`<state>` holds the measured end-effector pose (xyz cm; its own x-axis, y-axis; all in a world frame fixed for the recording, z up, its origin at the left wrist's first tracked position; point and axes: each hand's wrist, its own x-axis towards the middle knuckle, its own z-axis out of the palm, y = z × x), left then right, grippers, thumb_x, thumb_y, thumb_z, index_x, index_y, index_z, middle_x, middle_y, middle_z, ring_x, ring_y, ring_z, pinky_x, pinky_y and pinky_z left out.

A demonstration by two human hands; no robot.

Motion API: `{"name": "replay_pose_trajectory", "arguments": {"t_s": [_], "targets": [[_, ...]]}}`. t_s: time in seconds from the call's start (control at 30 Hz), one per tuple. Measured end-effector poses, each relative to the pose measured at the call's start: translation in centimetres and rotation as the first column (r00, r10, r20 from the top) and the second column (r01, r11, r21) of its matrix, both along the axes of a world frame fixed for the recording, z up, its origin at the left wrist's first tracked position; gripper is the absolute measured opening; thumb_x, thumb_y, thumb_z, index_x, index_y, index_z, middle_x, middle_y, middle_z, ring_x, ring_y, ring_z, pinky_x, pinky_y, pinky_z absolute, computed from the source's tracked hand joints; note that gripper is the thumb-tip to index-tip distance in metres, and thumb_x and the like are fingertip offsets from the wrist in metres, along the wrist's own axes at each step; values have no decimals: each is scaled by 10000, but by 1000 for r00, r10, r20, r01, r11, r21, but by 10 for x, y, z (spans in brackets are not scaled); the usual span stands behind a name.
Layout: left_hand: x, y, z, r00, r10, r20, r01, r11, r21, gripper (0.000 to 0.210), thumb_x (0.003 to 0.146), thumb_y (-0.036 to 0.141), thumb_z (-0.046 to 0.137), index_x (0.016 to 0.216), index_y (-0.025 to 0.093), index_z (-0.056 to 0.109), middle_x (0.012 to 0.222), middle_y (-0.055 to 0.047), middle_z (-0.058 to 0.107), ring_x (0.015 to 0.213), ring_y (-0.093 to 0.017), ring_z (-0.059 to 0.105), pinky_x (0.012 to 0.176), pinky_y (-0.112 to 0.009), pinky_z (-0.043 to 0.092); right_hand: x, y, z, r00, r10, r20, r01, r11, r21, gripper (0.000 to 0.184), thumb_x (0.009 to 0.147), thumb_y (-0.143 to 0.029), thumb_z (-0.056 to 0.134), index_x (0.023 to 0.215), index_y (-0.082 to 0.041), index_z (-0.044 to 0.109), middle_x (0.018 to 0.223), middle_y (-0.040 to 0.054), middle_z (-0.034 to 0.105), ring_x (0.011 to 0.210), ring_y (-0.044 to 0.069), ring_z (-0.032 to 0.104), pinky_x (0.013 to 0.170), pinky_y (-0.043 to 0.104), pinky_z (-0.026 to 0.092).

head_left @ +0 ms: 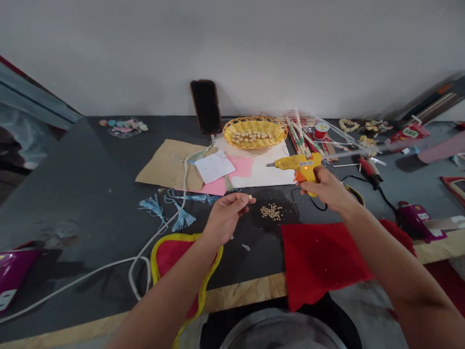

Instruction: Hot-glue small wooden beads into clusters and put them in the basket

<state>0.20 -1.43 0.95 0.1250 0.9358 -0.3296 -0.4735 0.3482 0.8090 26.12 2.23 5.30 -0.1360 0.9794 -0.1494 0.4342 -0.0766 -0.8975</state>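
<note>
My left hand (227, 215) is closed in a pinch, with a tiny cream-coloured piece (250, 197) at its fingertips, perhaps a bead or small flower. My right hand (325, 186) grips a yellow hot glue gun (296, 162) with an orange trigger; its nozzle points left and a clear glue stick juts from its back. Just right of my left hand lies a pile of small pale beads (271, 212). Behind, a yellow woven basket (232, 127) holds several small whitish pieces. A red cloth (323, 257) lies below my right forearm.
A phone (206, 106) leans on the wall. Brown paper (163, 165), pink and white sheets and blue tassels (183, 219) lie left of centre. A white cable (140, 259) crosses the table. Red-and-white sticks, a red thread spool (320, 131) and a purple device (417, 220) are on the right.
</note>
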Motion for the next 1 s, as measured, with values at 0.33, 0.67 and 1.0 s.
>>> {"name": "replay_pose_trajectory", "arguments": {"t_s": [0.33, 0.67, 1.0], "targets": [[1, -2, -1, 999, -48, 12, 49, 997, -61, 187, 639, 339, 809, 643, 178, 714, 719, -26, 714, 678, -123, 570, 666, -248, 401, -9, -58, -32, 854, 225, -470, -225, 973, 56, 305, 946, -447, 439, 1046, -188, 565, 671, 15, 555, 554, 129, 472, 516, 279, 356], [0, -2, -2, 997, -79, -22, 76, 992, -102, 200, 661, 360, 792, 681, 170, 736, 740, -44, 712, 678, -132, 546, 688, -266, 393, -9, -66, -43, 877, 271, -396, -298, 954, -7, 296, 968, -438, 384, 1039, -206, 553, 719, 17, 501, 578, 139, 439, 554, 301, 351], [1, -3, 1, 997, -70, -27, 67, 992, -107, 206, 634, 360, 808, 673, 169, 742, 681, -28, 687, 659, -123, 539, 665, -255, 377, -12, -66, -43, 890, 314, -330, -332, 943, 3, 316, 970, -453, 369, 998, -197, 553, 670, 1, 488, 564, 133, 435, 574, 300, 382]]}}
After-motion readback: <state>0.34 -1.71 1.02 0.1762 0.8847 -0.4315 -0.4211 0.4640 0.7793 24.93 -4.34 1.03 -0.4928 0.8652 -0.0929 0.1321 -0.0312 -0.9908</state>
